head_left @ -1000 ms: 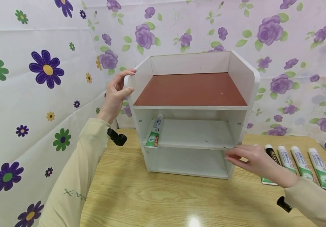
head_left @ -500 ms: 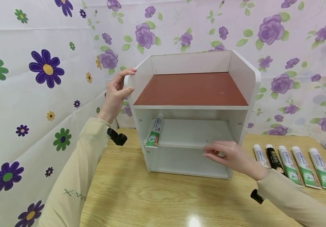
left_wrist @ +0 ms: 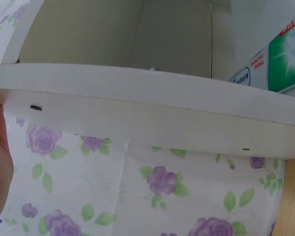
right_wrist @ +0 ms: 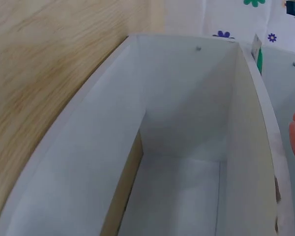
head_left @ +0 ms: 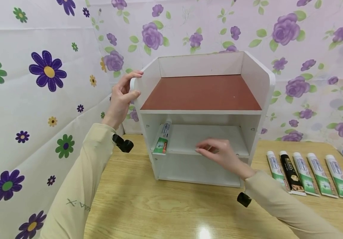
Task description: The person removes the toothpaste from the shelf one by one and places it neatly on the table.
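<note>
A: Left hand (head_left: 120,99) grips the rounded front corner of the white three-tier wooden shelf unit (head_left: 258,86), fingers curled over its left side panel. The unit stands upright on the light wooden counter (head_left: 159,212).

B: And the right hand (head_left: 219,154)?

A: Fingers relaxed, grasping nothing, hovering at the front edge of the middle shelf board (head_left: 189,137). I cannot tell if it touches.

B: Anything around it?

A: One green-and-white toothpaste tube (head_left: 163,137) lies at that board's left end. Five more tubes (head_left: 305,172) lie in a row on the counter, right of the unit, one of them black (head_left: 291,172). Floral cloth (head_left: 25,99) hangs behind.
</note>
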Motion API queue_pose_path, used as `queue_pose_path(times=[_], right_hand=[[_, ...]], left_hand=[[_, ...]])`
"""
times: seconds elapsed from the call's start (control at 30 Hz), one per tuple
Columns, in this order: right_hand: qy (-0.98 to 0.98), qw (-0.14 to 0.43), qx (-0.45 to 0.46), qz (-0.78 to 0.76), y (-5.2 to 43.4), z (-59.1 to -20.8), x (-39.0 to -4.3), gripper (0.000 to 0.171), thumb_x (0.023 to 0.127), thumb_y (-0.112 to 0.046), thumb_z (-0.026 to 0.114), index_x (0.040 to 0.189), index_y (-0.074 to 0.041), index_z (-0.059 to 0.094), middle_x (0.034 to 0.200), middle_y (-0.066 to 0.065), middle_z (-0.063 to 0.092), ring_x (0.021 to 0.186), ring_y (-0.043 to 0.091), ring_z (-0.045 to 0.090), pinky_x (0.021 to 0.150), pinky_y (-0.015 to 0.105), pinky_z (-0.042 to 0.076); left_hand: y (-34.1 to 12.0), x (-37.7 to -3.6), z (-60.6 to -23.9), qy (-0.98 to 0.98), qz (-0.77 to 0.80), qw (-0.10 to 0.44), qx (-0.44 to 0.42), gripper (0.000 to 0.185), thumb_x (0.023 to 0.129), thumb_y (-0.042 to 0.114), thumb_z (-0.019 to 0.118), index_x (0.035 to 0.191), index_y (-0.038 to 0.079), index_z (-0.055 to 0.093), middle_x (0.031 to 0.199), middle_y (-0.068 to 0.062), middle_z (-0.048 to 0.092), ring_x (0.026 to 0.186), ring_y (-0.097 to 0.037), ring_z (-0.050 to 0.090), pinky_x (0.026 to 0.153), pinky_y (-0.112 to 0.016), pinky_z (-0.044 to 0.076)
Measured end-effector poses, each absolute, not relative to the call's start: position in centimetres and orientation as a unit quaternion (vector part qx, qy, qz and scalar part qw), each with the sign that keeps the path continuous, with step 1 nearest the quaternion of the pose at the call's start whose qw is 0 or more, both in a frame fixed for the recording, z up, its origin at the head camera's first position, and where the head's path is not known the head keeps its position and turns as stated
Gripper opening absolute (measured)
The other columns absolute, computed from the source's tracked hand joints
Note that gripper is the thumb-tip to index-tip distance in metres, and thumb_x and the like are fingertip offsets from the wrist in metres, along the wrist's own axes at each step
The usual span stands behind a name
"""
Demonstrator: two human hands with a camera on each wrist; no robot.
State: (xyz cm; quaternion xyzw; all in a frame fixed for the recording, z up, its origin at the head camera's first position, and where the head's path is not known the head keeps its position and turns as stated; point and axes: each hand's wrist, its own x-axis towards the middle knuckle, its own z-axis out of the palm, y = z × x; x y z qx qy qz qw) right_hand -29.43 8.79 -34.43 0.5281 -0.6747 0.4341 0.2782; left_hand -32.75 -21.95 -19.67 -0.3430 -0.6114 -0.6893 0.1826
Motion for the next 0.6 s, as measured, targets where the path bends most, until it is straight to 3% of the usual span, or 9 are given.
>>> queue_pose_path(times=[0.1, 0.2, 0.4, 0.53, 0.6], right_hand=[[-0.684, 0.266, 0.510, 0.448, 7.7, -33.5, -28.5, 0.025, 0.066, 0.016, 0.069, 0.087, 0.003, 0.066, 0.077, 0.009, 0.065, 0.058, 0.015, 0.059, 0.050, 0.030, 0.048], [-0.706, 0.238, 0.479, 0.465, 7.0, -32.7, -27.6, 0.019, 0.072, 0.013, 0.067, 0.089, 0.004, 0.066, 0.076, 0.012, 0.064, 0.059, 0.020, 0.059, 0.052, 0.031, 0.049], [-0.742, 0.159, 0.402, 0.513, 5.3, -33.0, -28.7, 0.017, 0.084, -0.006, 0.062, 0.100, 0.000, 0.065, 0.084, 0.011, 0.064, 0.066, 0.023, 0.060, 0.058, 0.029, 0.048], [-0.747, 0.110, 0.370, 0.542, 3.9, -34.0, -30.1, 0.023, 0.086, -0.021, 0.062, 0.104, -0.005, 0.065, 0.088, 0.008, 0.064, 0.070, 0.019, 0.060, 0.060, 0.030, 0.049], [-0.748, 0.085, 0.357, 0.553, 3.0, -33.6, -29.9, 0.026, 0.086, -0.021, 0.062, 0.105, -0.003, 0.063, 0.088, 0.011, 0.064, 0.071, 0.022, 0.060, 0.061, 0.034, 0.050]], left_hand=[[-22.1, -32.7, -19.6, -0.611, -0.689, 0.183, -0.343, 0.042, 0.076, -0.015, 0.049, 0.109, 0.008, 0.061, 0.131, -0.010, 0.042, 0.115, -0.028, 0.036, 0.084, -0.037, 0.036], [-22.0, -32.8, -19.6, -0.611, -0.689, 0.183, -0.346, 0.042, 0.076, -0.016, 0.049, 0.109, 0.008, 0.061, 0.131, -0.011, 0.042, 0.114, -0.028, 0.037, 0.084, -0.037, 0.036], [-22.0, -33.0, -19.6, -0.608, -0.687, 0.188, -0.351, 0.043, 0.075, -0.016, 0.048, 0.107, 0.009, 0.062, 0.130, -0.011, 0.043, 0.114, -0.027, 0.038, 0.084, -0.036, 0.036], [-22.0, -33.0, -19.6, -0.606, -0.689, 0.188, -0.350, 0.043, 0.075, -0.016, 0.048, 0.107, 0.009, 0.062, 0.130, -0.012, 0.043, 0.114, -0.027, 0.038, 0.084, -0.037, 0.036], [-22.1, -33.0, -19.7, -0.607, -0.690, 0.187, -0.348, 0.043, 0.075, -0.016, 0.048, 0.107, 0.009, 0.062, 0.130, -0.012, 0.043, 0.114, -0.027, 0.038, 0.084, -0.037, 0.036]])
